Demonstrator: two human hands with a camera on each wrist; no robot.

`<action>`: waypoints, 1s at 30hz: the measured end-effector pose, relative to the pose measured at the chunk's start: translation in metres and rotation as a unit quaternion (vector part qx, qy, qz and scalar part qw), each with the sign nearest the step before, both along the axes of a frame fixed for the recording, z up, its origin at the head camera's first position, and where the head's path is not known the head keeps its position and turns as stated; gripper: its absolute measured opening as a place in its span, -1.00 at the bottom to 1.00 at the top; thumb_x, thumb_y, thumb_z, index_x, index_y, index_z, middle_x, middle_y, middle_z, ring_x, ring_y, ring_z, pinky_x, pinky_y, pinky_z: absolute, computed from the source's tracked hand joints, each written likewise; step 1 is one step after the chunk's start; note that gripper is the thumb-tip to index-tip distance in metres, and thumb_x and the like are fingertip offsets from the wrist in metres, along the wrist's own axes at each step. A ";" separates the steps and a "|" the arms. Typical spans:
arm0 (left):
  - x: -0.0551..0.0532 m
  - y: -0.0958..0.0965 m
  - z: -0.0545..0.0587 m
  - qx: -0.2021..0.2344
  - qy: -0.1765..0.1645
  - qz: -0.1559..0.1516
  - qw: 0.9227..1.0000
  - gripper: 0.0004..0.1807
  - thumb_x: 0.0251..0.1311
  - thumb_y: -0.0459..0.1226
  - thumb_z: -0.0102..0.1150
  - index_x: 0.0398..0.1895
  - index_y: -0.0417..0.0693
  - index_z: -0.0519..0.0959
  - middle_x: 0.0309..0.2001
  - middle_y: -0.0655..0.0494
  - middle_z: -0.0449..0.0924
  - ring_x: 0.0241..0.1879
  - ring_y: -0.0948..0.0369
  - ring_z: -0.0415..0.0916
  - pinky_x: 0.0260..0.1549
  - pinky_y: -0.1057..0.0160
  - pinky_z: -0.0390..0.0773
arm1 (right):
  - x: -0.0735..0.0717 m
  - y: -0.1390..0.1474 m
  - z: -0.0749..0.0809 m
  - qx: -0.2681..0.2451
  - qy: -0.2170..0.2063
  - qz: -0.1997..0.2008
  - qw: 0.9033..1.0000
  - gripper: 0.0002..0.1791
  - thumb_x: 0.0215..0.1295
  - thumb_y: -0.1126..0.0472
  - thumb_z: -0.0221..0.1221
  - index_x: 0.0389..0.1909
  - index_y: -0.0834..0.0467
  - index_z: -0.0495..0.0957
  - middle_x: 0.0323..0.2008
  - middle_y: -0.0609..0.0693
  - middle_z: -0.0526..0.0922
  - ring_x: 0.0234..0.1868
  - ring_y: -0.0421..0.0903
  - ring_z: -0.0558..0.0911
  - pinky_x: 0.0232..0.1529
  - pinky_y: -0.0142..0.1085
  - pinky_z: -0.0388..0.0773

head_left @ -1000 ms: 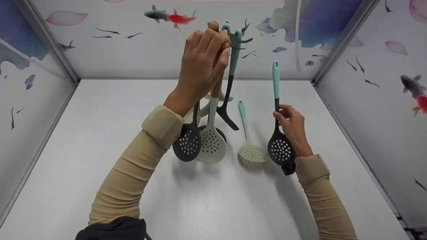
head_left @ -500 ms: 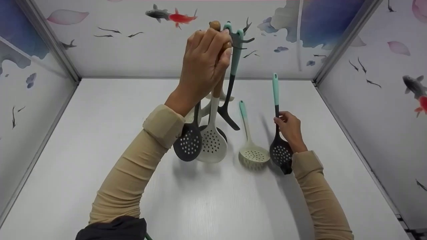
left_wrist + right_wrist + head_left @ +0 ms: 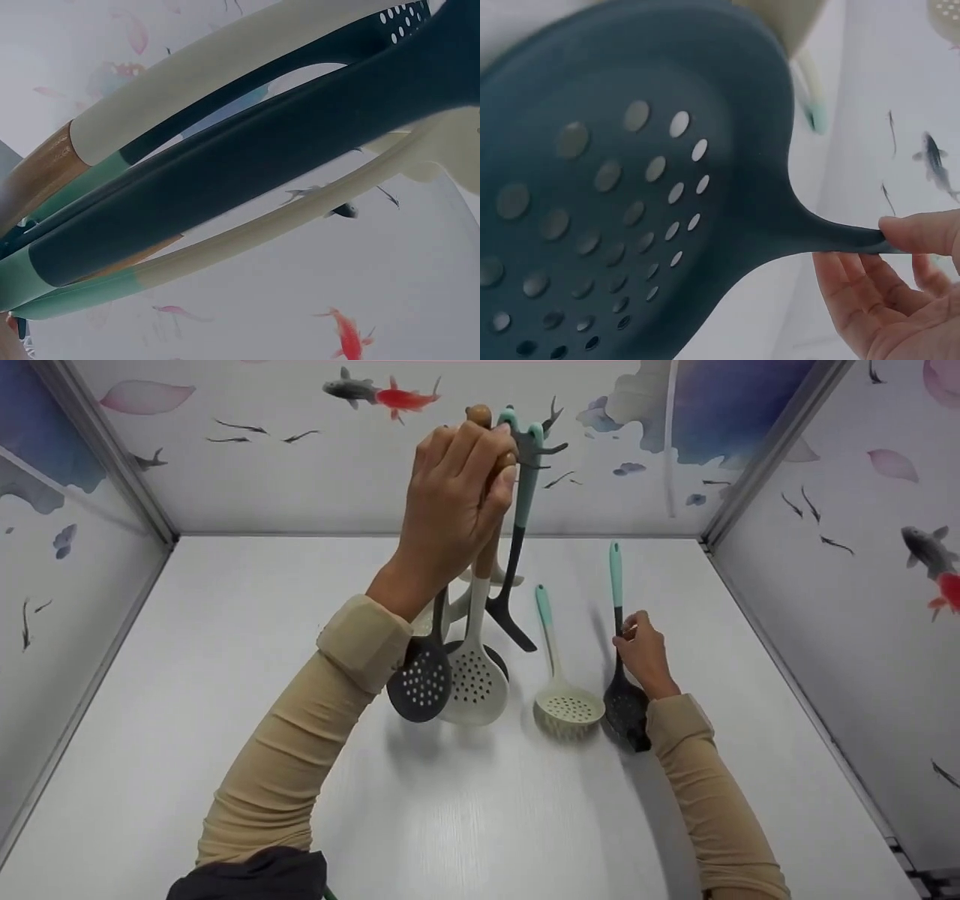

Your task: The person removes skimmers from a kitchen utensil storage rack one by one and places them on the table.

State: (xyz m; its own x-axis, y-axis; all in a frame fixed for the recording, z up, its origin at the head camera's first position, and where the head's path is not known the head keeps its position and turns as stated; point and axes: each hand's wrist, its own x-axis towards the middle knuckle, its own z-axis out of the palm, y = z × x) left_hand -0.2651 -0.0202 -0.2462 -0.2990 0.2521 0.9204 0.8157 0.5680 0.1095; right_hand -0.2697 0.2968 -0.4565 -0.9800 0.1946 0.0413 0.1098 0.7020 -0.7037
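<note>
My left hand grips the top of a hanging bunch of kitchen utensils, beside dark prongs and round wooden handle ends. Below it hang a dark skimmer, a white skimmer with a wooden handle, and a dark angled tool with a mint handle. In the left wrist view, their shafts cross close together. My right hand pinches the dark neck of another skimmer, thumb above and fingers below in the right wrist view. Its mint handle points away from me.
A cream skimmer with a mint handle rests on the white table, just left of the right-hand skimmer. Patterned panels with painted fish enclose the back and sides. More pale utensils hang partly hidden behind the bunch.
My right hand has lowered the dark skimmer toward the table and shifted slightly left, bringing it near the cream skimmer. The left hand and its bunch stay almost still.
</note>
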 end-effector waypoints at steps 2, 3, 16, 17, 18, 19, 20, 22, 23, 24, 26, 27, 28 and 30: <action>0.000 0.000 0.000 0.000 -0.001 0.001 1.000 -0.68 0.25 -0.20 -0.09 0.00 -0.13 0.46 -0.17 -0.03 0.48 -0.06 0.11 0.33 0.16 0.19 0.22 | -0.001 -0.001 -0.003 0.023 0.001 0.012 1.000 -0.83 0.26 0.40 -0.02 -0.14 0.37 0.39 -0.16 0.33 0.57 -0.20 0.09 0.53 -0.26 -0.23 0.45; 0.000 0.000 0.000 -0.001 -0.002 0.001 1.000 -0.68 0.25 -0.20 -0.09 0.00 -0.13 0.46 -0.17 -0.03 0.48 -0.06 0.11 0.33 0.16 0.19 0.22 | -0.001 -0.001 -0.005 0.033 -0.001 0.019 0.999 -0.82 0.26 0.42 -0.02 -0.15 0.38 0.44 -0.16 0.33 0.57 -0.20 0.09 0.53 -0.25 -0.21 0.45; 0.001 0.000 0.000 0.008 0.007 -0.007 1.000 -0.72 0.25 -0.22 -0.09 -0.06 -0.13 0.48 -0.20 -0.01 0.49 -0.09 0.11 0.33 0.14 0.19 0.23 | -0.005 0.000 -0.018 0.135 -0.119 0.138 0.974 -0.74 0.22 0.42 -0.05 -0.15 0.48 0.50 -0.20 0.41 0.53 -0.23 0.18 0.49 -0.14 -0.07 0.46; 0.001 0.000 -0.001 0.008 0.008 -0.007 1.000 -0.72 0.25 -0.22 -0.09 -0.06 -0.13 0.48 -0.19 -0.01 0.49 -0.09 0.11 0.33 0.14 0.18 0.24 | -0.005 0.000 -0.018 0.142 -0.132 0.147 0.970 -0.79 0.21 0.42 -0.05 -0.26 0.45 0.51 -0.31 0.34 0.53 -0.31 0.12 0.46 -0.22 -0.12 0.44; 0.001 0.000 -0.001 0.007 0.008 -0.006 1.000 -0.72 0.25 -0.22 -0.09 -0.05 -0.13 0.48 -0.19 -0.02 0.49 -0.09 0.11 0.33 0.14 0.18 0.24 | -0.005 0.000 -0.019 0.149 -0.142 0.156 0.966 -0.85 0.19 0.42 -0.03 -0.37 0.42 0.50 -0.40 0.27 0.51 -0.37 0.07 0.42 -0.29 -0.17 0.40; 0.001 0.000 -0.001 0.006 0.008 -0.005 1.000 -0.71 0.25 -0.22 -0.09 -0.04 -0.13 0.48 -0.18 -0.02 0.49 -0.09 0.11 0.33 0.14 0.18 0.24 | -0.005 0.000 -0.018 0.153 -0.154 0.161 0.963 -0.90 0.16 0.41 0.01 -0.45 0.37 0.47 -0.46 0.19 0.47 -0.41 0.03 0.39 -0.33 -0.21 0.36; 0.001 0.000 -0.001 0.005 0.007 -0.004 1.000 -0.71 0.25 -0.22 -0.09 -0.04 -0.13 0.48 -0.18 -0.02 0.49 -0.08 0.10 0.33 0.14 0.18 0.23 | -0.005 0.000 -0.018 0.156 -0.166 0.164 0.960 -0.92 0.13 0.41 0.04 -0.51 0.33 0.43 -0.50 0.13 0.43 -0.42 0.00 0.38 -0.35 -0.23 0.33; 0.001 0.000 0.000 0.002 0.006 -0.001 1.000 -0.71 0.25 -0.21 -0.09 -0.04 -0.13 0.47 -0.18 -0.02 0.49 -0.08 0.10 0.33 0.15 0.19 0.23 | -0.005 0.000 -0.016 0.158 -0.186 0.166 0.955 -0.93 0.11 0.38 0.09 -0.50 0.31 0.43 -0.48 0.10 0.42 -0.40 0.00 0.38 -0.33 -0.22 0.34; 0.001 0.000 0.000 0.002 0.005 -0.001 1.000 -0.70 0.25 -0.21 -0.09 -0.04 -0.13 0.47 -0.18 -0.02 0.49 -0.08 0.10 0.33 0.15 0.19 0.23 | -0.005 -0.001 -0.015 0.158 -0.197 0.167 0.953 -0.92 0.11 0.36 0.11 -0.46 0.32 0.44 -0.44 0.12 0.44 -0.36 0.02 0.40 -0.29 -0.19 0.36; 0.001 0.000 0.000 0.002 0.004 -0.001 1.000 -0.70 0.25 -0.21 -0.09 -0.03 -0.13 0.47 -0.18 -0.02 0.48 -0.08 0.10 0.33 0.15 0.19 0.23 | -0.005 -0.001 -0.014 0.156 -0.206 0.167 0.951 -0.87 0.12 0.34 0.12 -0.36 0.36 0.47 -0.36 0.18 0.48 -0.29 0.06 0.44 -0.21 -0.14 0.41; 0.001 0.000 0.000 0.001 0.003 0.000 1.000 -0.70 0.26 -0.21 -0.10 -0.04 -0.13 0.47 -0.19 -0.02 0.48 -0.08 0.10 0.33 0.14 0.19 0.23 | -0.005 -0.002 -0.010 0.151 -0.225 0.164 0.949 -0.68 0.18 0.31 0.09 -0.08 0.41 0.47 -0.14 0.32 0.51 -0.09 0.16 0.48 0.01 -0.04 0.41; 0.001 0.000 0.000 0.000 0.003 -0.001 1.000 -0.70 0.26 -0.20 -0.10 -0.04 -0.13 0.47 -0.19 -0.02 0.48 -0.08 0.10 0.33 0.14 0.19 0.23 | -0.006 -0.003 -0.008 0.148 -0.232 0.162 0.948 -0.59 0.21 0.30 0.07 0.06 0.42 0.41 -0.01 0.37 0.47 0.03 0.20 0.45 0.12 0.01 0.36; 0.001 0.000 0.000 0.000 0.004 -0.002 1.000 -0.70 0.26 -0.21 -0.10 -0.04 -0.13 0.47 -0.19 -0.02 0.48 -0.08 0.10 0.33 0.14 0.19 0.23 | -0.006 -0.004 -0.005 0.142 -0.237 0.158 0.948 -0.50 0.24 0.28 0.05 0.17 0.43 0.32 0.11 0.40 0.41 0.14 0.24 0.40 0.20 0.05 0.29; 0.001 0.000 0.001 0.000 0.006 -0.002 1.000 -0.70 0.25 -0.21 -0.10 -0.04 -0.13 0.47 -0.19 -0.02 0.48 -0.08 0.10 0.33 0.14 0.18 0.24 | -0.007 -0.008 0.003 0.132 -0.235 0.149 0.951 -0.39 0.28 0.27 0.01 0.31 0.43 0.13 0.27 0.41 0.24 0.31 0.27 0.23 0.30 0.08 0.14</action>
State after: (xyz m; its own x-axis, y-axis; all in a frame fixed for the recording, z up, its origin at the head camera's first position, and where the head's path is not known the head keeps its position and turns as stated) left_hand -0.2643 -0.0204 -0.2454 -0.2875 0.2529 0.9238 0.8190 0.5650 0.1003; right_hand -0.2766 0.2893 -0.4536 -0.9124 -0.0508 -0.4062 0.1377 0.8964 -0.4213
